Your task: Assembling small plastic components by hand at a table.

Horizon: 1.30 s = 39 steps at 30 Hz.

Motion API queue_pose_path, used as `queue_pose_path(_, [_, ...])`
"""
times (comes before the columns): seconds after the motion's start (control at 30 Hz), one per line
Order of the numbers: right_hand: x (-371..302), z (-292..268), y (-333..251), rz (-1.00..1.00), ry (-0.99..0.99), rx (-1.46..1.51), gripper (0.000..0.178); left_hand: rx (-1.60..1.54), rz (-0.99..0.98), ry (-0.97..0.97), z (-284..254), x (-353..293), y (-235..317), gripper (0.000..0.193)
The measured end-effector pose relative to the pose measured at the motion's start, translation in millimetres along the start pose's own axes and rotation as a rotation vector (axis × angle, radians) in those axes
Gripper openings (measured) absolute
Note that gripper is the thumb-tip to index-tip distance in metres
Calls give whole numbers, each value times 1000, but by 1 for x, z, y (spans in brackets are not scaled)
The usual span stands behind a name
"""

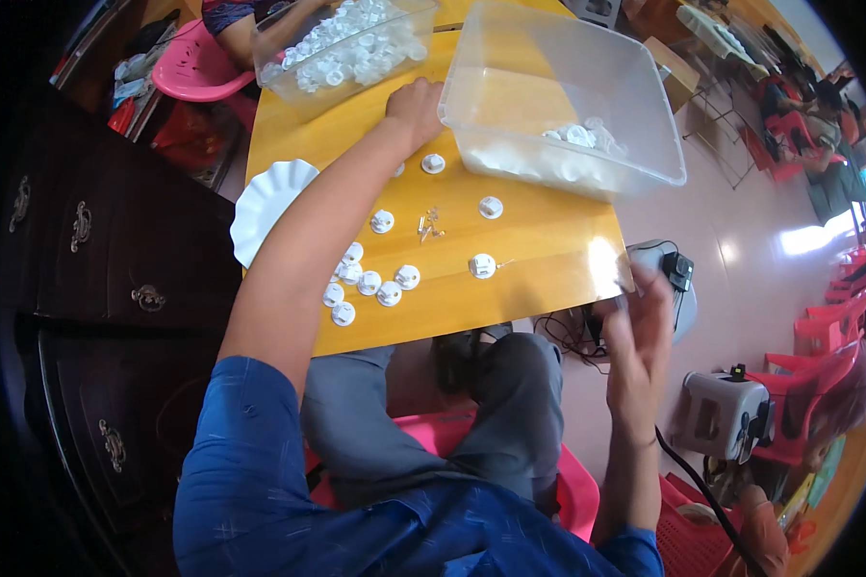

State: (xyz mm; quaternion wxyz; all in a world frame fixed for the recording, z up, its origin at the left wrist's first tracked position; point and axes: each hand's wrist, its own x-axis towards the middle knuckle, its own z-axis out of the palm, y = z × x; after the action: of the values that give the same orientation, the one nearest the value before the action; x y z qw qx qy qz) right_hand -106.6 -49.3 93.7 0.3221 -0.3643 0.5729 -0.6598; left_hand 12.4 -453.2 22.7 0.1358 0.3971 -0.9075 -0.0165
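My left arm reaches across the yellow table (539, 279). My left hand (416, 108) is bent at the left wall of a large clear plastic bin (568, 87); its fingertips are hidden. Beyond the table's right corner, my right hand (642, 332) is raised, blurred by motion, and I cannot make out anything in it. Small round white plastic pieces with raised blocks lie in a cluster (369, 282) beside my left forearm. One such piece (482, 266) has a thin metal bit beside it, another (491, 208) lies farther back. Tiny metal parts (431, 226) are heaped mid-table.
A scalloped white plate (265, 212) lies partly under my left forearm. Another clear bin (356, 48), full of translucent white parts, stands far left near another person's arm (274, 38). Dark drawers (125, 240) flank the left. A grey case (722, 413) stands at the right.
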Motion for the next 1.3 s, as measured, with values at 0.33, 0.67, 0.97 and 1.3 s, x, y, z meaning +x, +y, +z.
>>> queue_pose_path(0.33, [154, -23, 51, -94, 637, 136, 92, -163, 16, 241, -66, -92, -13, 25])
queue_pose_path(0.67, [191, -1, 44, 70, 525, 105, 77, -656, -95, 50, -120, -283, 33, 22])
queue_pose_path(0.97, [202, -14, 58, 4, 525, 83, 81, -587, -355, 142, -142, -399, 43, 14])
queue_pose_path(1.3, [69, -10, 81, -147, 401, 1, 66, -100, -747, -412, -103, -533, 8, 21])
